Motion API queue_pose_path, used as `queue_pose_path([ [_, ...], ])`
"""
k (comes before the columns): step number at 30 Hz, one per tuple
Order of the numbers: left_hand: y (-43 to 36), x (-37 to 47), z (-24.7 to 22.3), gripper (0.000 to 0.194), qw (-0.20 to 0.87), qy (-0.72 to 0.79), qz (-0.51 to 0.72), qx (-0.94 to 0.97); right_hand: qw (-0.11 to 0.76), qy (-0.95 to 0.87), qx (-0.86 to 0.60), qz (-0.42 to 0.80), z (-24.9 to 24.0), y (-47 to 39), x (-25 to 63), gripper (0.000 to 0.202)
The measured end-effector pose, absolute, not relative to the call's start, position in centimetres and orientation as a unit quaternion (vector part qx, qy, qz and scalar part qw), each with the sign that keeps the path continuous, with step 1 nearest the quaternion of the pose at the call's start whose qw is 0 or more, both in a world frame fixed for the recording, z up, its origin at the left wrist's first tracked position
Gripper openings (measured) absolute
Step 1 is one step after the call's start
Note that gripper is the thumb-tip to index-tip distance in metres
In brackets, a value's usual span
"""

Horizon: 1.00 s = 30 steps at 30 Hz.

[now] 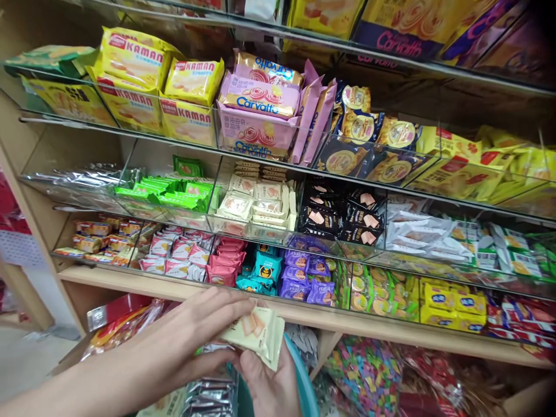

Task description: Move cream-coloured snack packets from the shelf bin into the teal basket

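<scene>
**Ana:** Down at the fingers point(234, 310), low in front of the shelves, the left hand point(191, 333) lies flat over a small stack of cream wafer packets point(256, 333), its digits stretched out narrow and pressing on the top one.

**Ben:** And the right hand point(267, 382)?

**Ana:** Underneath, thumb up against the near edge, closed on the bottom of the stack. So both hands hold the same packets, sandwiched between them.

**Ben:** How would you judge good handling here?

**Ana:** Keep the pinch light and flat. Wafers crack, I'd guess, so squaring the edges with the palm beats squeezing the middle. The foil looks slippery too, so the thumb below should stay under the stack's weight.

**Ben:** Which way do they point?

**Ana:** Long axis runs from lower right up to upper left, roughly toward the left hand's wrist. The printed face with the wafer picture looks up at the camera, tilted a little away.

**Ben:** Around them?

**Ana:** Just below sits a teal basket point(304, 376), its rim curving past the right hand, silver packets point(208, 397) beside it. Straight above, well apart, a clear bin holds matching cream packets point(256, 205), with green packets point(169, 191) to its left and black packets point(341, 217) to its right.
</scene>
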<state>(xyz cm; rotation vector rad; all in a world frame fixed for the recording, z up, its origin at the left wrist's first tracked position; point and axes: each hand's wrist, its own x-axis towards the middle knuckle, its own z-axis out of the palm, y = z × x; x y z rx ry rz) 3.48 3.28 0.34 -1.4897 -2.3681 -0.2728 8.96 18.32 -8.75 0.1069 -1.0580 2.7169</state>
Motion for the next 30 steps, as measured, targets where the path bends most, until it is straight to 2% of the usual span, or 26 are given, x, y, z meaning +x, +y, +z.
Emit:
queue_pose_path([
  [3,2.7,3.3,0.2,0.065,0.108,-0.843,-0.144,-0.507,0.107,-0.348,0.042,0.930,-9.3,18.3,9.3,0.073],
  [11,2.2,2.4,0.3,0.064,0.069,-0.851,-0.237,-0.463,0.092,-0.363,-0.006,0.927,-9.8,18.5,9.9,0.062],
  [16,1.5,1.5,1.8,0.055,0.127,-0.841,-0.281,-0.445,0.083,-0.346,-0.020,0.934,-9.5,18.7,10.3,0.077],
  [19,1.3,1.7,2.3,0.055,0.136,-0.835,-0.265,-0.462,0.075,-0.352,-0.017,0.933,-9.5,18.9,10.3,0.072],
  [25,1.1,2.9,2.8,0.061,0.045,-0.845,-0.227,-0.482,-0.029,-0.303,0.018,0.952,-10.2,19.9,9.7,0.044],
  [30,1.0,3.3,2.4,0.063,-0.020,-0.822,-0.220,-0.524,-0.135,-0.272,0.024,0.953,-10.7,20.6,9.5,0.059],
])
